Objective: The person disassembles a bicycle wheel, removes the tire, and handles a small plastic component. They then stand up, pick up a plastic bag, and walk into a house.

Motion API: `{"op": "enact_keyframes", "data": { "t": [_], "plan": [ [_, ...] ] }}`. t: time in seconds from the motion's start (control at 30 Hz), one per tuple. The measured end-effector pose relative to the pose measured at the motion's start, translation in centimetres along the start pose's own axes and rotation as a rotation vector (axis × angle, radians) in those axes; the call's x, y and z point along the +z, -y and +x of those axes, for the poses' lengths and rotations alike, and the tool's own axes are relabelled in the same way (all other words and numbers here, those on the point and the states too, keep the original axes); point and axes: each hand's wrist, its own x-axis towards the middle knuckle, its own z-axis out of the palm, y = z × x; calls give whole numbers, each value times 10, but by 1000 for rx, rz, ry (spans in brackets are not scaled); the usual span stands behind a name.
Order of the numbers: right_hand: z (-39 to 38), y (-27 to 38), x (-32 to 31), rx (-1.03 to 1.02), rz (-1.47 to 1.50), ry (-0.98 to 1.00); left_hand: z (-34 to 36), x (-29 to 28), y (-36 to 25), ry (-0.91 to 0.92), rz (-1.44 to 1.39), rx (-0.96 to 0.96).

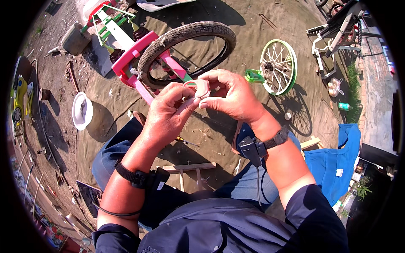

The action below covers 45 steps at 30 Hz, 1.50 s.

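Both hands meet in front of me over the cloth. Between their fingertips is a small, pale pinkish-white, rounded piece [203, 87] that looks like a little roll or ring of tape; its exact kind I cannot make out. My left hand [166, 107] pinches its near left side, thumb against fingers. From the right, my right hand [236, 97] curls around it with thumb and forefinger. Just beyond the hands lies a black bicycle tyre [192, 30], standing against a pink bicycle frame part [135, 57].
A spoked wheel with a green rim [292, 69] stands at the right. White basin [82, 111] and pipe wrench [72, 76] lie left. A screwdriver [185, 141] and low wooden stool [190, 167] are near my legs. Blue cloth [333, 164] hangs at right.
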Motion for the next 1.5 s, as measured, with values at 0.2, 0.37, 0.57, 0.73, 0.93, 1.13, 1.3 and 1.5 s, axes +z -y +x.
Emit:
{"op": "enact_keyframes", "data": {
  "t": [0.2, 0.37, 0.57, 0.73, 0.93, 1.13, 1.3, 1.5],
  "plan": [
    [2, -7, -4, -58, -116, -26, -2, 0, -4, -25, -160, -200],
    [2, 3, -2, -49, -156, -7, -3, -2, -1, -25, -99, -163],
    [0, 4, 4, -37, -190, -19, -3, 2, -3, -129, -2, -67],
    [-1, 1, 10, -74, -196, -35, -2, 2, 3, -172, 8, -49],
    [0, -1, 11, -68, -204, -22, 1, 1, 0, -200, 51, -62],
    [0, -5, 15, -58, -168, -36, 2, 0, 5, -208, 117, -30],
    [0, -10, 16, -87, -221, -48, 2, -3, 6, -178, 142, -65],
    [0, -23, 19, -173, -279, -113, 2, -2, 7, -206, 229, -46]
  ]
}}
